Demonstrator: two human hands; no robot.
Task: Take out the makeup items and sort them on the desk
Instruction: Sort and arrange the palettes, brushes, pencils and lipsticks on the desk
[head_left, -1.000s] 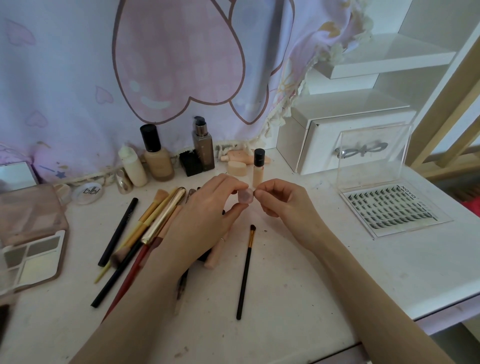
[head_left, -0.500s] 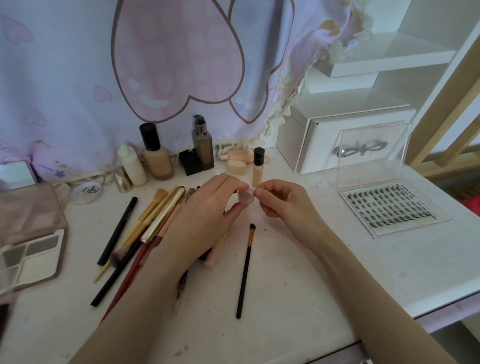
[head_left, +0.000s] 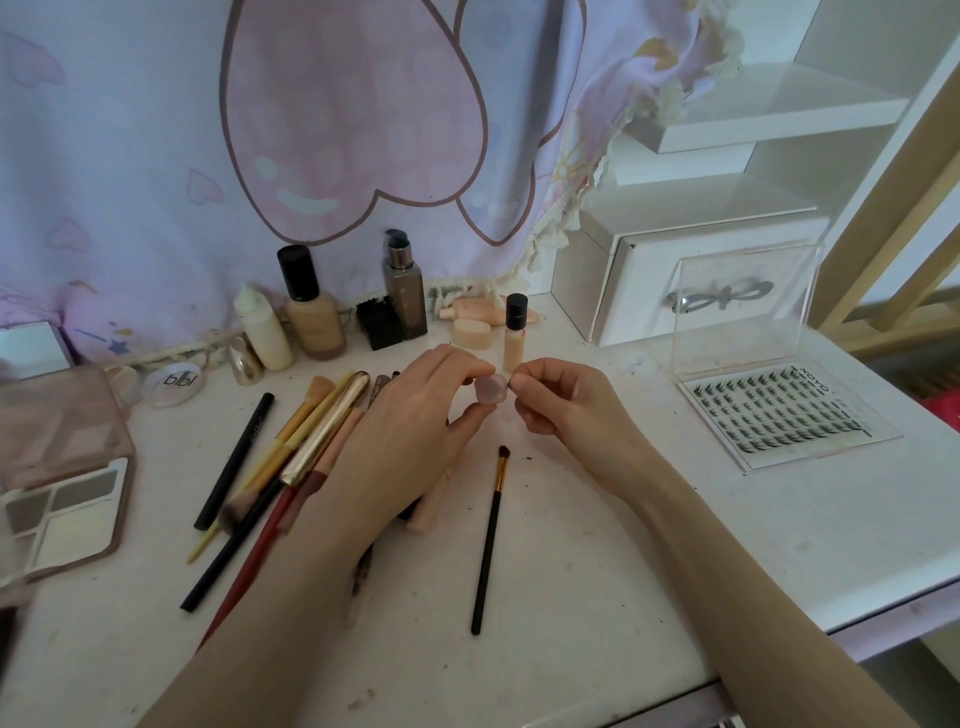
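Pinching small round pinkish item (head_left: 491, 388) between thumb and fingers of left hand (head_left: 415, 431), raised just above white table (head_left: 597, 561). Touching its right edge with right hand (head_left: 558, 415), fingers curled; whether actually gripping, cannot tell.

Lying loose under and left of left forearm: heap of brushes (head_left: 291, 467), crossing one another, gold tube (head_left: 327, 426) on top. Resting apart, between the two forearms: single black brush (head_left: 489, 535), bristles pointing away.

Standing along back edge against heart-print curtain (head_left: 337, 130): foundation bottle (head_left: 311, 306), pump bottle (head_left: 402, 291), small black-capped vial (head_left: 517, 332) just behind the hands.

Containers: sitting open at left edge, eyeshadow palette (head_left: 62, 499), showing grey and pale pans. Lying open at right, clear lash case (head_left: 779, 410), holding rows of dark lash clusters, lid propped upright against white drawer box (head_left: 639, 275).
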